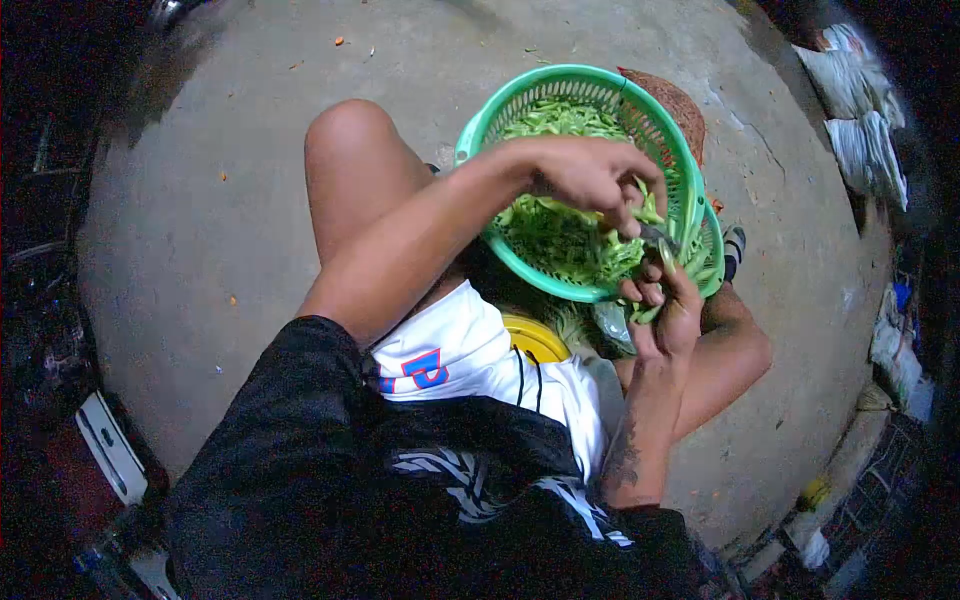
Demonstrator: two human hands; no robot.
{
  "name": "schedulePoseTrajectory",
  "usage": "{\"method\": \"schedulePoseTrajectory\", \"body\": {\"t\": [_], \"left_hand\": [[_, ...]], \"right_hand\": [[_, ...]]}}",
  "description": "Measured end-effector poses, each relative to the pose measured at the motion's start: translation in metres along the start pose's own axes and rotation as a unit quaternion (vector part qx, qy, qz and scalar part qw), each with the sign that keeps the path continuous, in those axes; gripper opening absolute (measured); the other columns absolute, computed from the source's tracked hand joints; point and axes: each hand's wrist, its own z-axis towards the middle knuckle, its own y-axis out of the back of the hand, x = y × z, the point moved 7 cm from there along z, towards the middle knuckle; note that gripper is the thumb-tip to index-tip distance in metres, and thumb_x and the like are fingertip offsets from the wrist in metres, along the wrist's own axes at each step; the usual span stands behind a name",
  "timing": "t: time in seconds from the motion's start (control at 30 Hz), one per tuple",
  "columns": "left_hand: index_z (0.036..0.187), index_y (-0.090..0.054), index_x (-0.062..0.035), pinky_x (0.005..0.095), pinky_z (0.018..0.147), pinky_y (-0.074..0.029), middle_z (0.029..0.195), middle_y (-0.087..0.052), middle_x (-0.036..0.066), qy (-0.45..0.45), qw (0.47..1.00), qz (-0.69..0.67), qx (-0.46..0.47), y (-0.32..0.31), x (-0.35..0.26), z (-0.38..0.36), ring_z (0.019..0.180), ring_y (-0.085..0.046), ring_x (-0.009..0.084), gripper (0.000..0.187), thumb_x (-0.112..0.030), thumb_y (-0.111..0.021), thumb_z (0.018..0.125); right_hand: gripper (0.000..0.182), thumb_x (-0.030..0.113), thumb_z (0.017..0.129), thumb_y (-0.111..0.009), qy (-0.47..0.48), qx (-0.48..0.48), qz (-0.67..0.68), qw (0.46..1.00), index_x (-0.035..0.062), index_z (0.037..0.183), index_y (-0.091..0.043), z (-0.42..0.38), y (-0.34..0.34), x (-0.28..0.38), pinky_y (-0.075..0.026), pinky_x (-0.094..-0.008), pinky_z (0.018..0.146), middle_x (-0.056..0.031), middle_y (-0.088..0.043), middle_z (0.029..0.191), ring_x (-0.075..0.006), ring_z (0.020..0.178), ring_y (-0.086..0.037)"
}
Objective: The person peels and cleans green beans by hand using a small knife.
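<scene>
My left hand (pixel 592 182) reaches across over a green plastic basket (pixel 485 120), its fingers bent around a small dark knife (pixel 655 236). The blade points toward the thumb of my right hand (pixel 668 308). That hand is closed around a green pod (pixel 647 314) at the basket's right edge, close below my left fingertips. Sliced green vegetable pieces (pixel 565 118) lie inside the basket, partly hidden by my left hand and forearm. A second green basket (pixel 715 245) shows under the right side, with longer green pieces (pixel 705 272) in it.
A reddish-brown mesh sack (pixel 675 108) lies behind the baskets. Something round and yellow (pixel 537 339) is between my legs, beside a clear plastic bag (pixel 613 325). White sacks (pixel 850 85) stand at the upper right. Small orange scraps (pixel 339 41) dot the concrete floor (pixel 250 130).
</scene>
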Motion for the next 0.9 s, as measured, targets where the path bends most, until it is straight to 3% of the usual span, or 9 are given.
{"method": "schedulePoseTrajectory", "body": {"t": [0.13, 0.23, 0.3, 0.33, 0.5, 0.63, 0.73, 0.83, 0.9], "left_hand": [[0.117, -0.063, -0.0033, 0.0268, 0.072, -0.051, 0.092, -0.068, 0.004, -0.025, 0.996, -0.086, -0.026, 0.019, 0.013, -0.001, 0.082, -0.063, 0.0106, 0.036, -0.006, -0.075, 0.083], [0.119, -0.062, -0.0024, 0.0296, 0.083, -0.053, 0.101, -0.068, 0.006, -0.010, 0.998, -0.030, -0.057, 0.029, 0.011, -0.006, 0.094, -0.065, 0.0138, 0.038, -0.007, -0.075, 0.083], [0.123, -0.062, -0.0035, 0.0317, 0.087, -0.052, 0.107, -0.068, 0.006, -0.011, 0.998, 0.051, -0.018, 0.009, 0.010, -0.001, 0.099, -0.064, 0.0149, 0.042, -0.011, -0.076, 0.084], [0.125, -0.062, -0.0051, 0.0329, 0.089, -0.051, 0.111, -0.068, 0.006, -0.002, 0.999, -0.004, 0.036, -0.006, 0.008, 0.000, 0.102, -0.062, 0.0156, 0.045, -0.015, -0.079, 0.084], [0.123, -0.063, -0.0051, 0.0325, 0.090, -0.049, 0.108, -0.067, 0.005, -0.076, 0.997, 0.033, 0.006, 0.014, 0.006, -0.001, 0.105, -0.061, 0.0160, 0.043, -0.013, -0.078, 0.084], [0.121, -0.062, -0.0030, 0.0336, 0.092, -0.048, 0.108, -0.068, 0.007, 0.027, 0.998, -0.048, -0.020, 0.017, 0.010, -0.009, 0.106, -0.060, 0.0170, 0.042, -0.014, -0.079, 0.083], [0.121, -0.062, -0.0032, 0.0333, 0.092, -0.049, 0.108, -0.068, 0.006, -0.038, 0.997, 0.053, 0.028, -0.007, 0.002, -0.002, 0.105, -0.060, 0.0148, 0.042, -0.014, -0.079, 0.084], [0.121, -0.062, -0.0031, 0.0329, 0.094, -0.048, 0.109, -0.068, 0.006, -0.017, 0.995, -0.076, 0.060, -0.013, 0.005, -0.004, 0.106, -0.060, 0.0150, 0.041, -0.013, -0.078, 0.084], [0.120, -0.062, -0.0036, 0.0318, 0.091, -0.049, 0.108, -0.067, 0.004, -0.060, 0.997, -0.022, 0.036, 0.004, 0.008, -0.002, 0.104, -0.059, 0.0144, 0.039, -0.011, -0.076, 0.085]], "right_hand": [[0.011, 0.010, 0.097, -0.062, -0.004, 0.023, 0.003, 1.000, 0.0048, 0.107, -0.059, 0.000, 0.001, -0.001, -0.038, -0.0244, 0.053, 0.0023, -0.057, 0.072, -0.0043, 0.050, -0.045], [0.014, 0.012, 0.097, -0.062, -0.005, 0.044, 0.003, 0.999, 0.0047, 0.109, -0.060, 0.002, 0.001, 0.000, -0.041, -0.0259, 0.055, 0.0018, -0.058, 0.073, -0.0046, 0.051, -0.046], [0.015, 0.012, 0.097, -0.062, -0.007, 0.037, 0.000, 0.999, 0.0048, 0.110, -0.060, 0.003, 0.002, -0.002, -0.042, -0.0266, 0.056, 0.0016, -0.058, 0.074, -0.0049, 0.052, -0.046], [0.015, 0.012, 0.097, -0.063, 0.011, 0.020, 0.004, 1.000, 0.0049, 0.110, -0.060, 0.004, 0.003, -0.003, -0.043, -0.0262, 0.056, 0.0017, -0.058, 0.074, -0.0051, 0.051, -0.046], [0.015, 0.011, 0.097, -0.064, 0.007, 0.057, -0.020, 0.998, 0.0051, 0.110, -0.060, -0.002, -0.005, 0.000, -0.042, -0.0246, 0.054, 0.0013, -0.059, 0.074, -0.0049, 0.052, -0.047], [0.015, 0.009, 0.097, -0.063, -0.007, 0.048, -0.007, 0.999, 0.0043, 0.110, -0.059, 0.001, -0.004, -0.001, -0.041, -0.0248, 0.055, 0.0015, -0.057, 0.074, -0.0052, 0.052, -0.045], [0.015, 0.007, 0.096, -0.061, 0.031, 0.019, -0.009, 0.999, 0.0045, 0.110, -0.059, -0.001, -0.009, -0.002, -0.041, -0.0252, 0.056, 0.0013, -0.056, 0.073, -0.0056, 0.052, -0.044], [0.018, 0.004, 0.094, -0.059, 0.011, 0.043, 0.020, 0.999, 0.0045, 0.112, -0.059, -0.001, -0.006, -0.007, -0.041, -0.0259, 0.057, 0.0008, -0.057, 0.074, -0.0059, 0.052, -0.044], [0.017, 0.007, 0.096, -0.060, 0.016, 0.058, -0.004, 0.998, 0.0046, 0.114, -0.059, -0.002, -0.007, -0.005, -0.040, -0.0259, 0.057, 0.0007, -0.057, 0.074, -0.0058, 0.052, -0.043]]}}
